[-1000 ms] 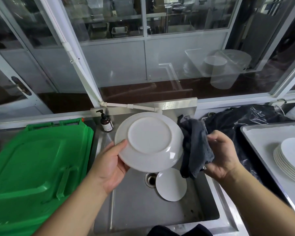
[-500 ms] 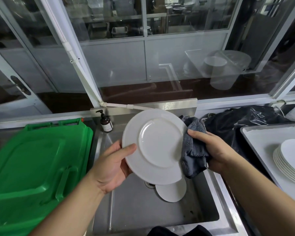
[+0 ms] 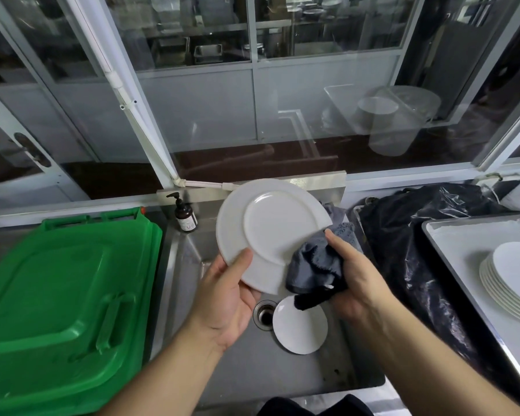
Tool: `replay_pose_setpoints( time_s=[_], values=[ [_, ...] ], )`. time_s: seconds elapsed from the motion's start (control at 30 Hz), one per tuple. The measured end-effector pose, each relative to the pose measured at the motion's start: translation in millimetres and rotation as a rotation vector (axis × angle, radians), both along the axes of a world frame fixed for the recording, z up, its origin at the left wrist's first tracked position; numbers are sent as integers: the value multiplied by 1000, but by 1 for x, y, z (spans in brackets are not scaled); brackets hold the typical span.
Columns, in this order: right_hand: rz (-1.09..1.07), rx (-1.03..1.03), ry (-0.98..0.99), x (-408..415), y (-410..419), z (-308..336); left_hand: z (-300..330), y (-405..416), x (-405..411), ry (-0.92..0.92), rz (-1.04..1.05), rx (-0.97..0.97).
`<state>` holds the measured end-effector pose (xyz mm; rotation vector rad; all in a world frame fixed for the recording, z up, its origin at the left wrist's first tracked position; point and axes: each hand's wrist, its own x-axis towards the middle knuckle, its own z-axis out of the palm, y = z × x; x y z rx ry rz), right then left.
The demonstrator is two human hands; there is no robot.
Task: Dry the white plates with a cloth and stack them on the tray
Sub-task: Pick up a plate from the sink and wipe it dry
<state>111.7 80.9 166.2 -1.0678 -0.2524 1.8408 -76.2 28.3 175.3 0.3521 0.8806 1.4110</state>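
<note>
Left hand [image 3: 227,298] grips round white plate [image 3: 270,232]; right hand [image 3: 353,280] clutches dark grey cloth [image 3: 315,267].
Brown pump bottle's [image 3: 185,216] label unreadable.

White dinner plate [image 3: 270,232] was held tilted over the sink, face toward the camera, w/ raised inner ring visible; lower-left rim gripped by left hand [image 3: 225,298], thumb on the face. Dark grey cloth [image 3: 315,268] was bunched in right hand [image 3: 354,280], pressed against the plate's lower-right edge & covering that part of the rim. Smaller white plate [image 3: 300,325] lay flat in the sink bottom, just beside the drain, partly under the cloth's hanging end. Stack of white plates [image 3: 511,283] sat on metal tray [image 3: 451,238] at far right, approx. 6–7 rims showing, right side cut off by the frame.
</note>
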Motion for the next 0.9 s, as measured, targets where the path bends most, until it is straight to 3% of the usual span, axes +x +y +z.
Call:
replay_pose_setpoints(
  time_s=[0.13, 0.33, 0.5, 0.73, 0.9],
  values=[
    [-5, 24, -4, 1, -2, 1, -3, -1, -5, 10, -39, -35],
    [173, 99, -137, 25, 14, 16, 15, 7, -31, 266, -184, -106],
    [79, 85, -122, 16, 20, 19, 16, 10, -18, 341, -29, -110],
    [-112, 17, -14, -13, -7, 6, 2, 2, 18, 160, 128, -111],
    [-78, 7, 2, -9, -11, 1, -2, -3, 26, 86, 76, -114]
  ],
)
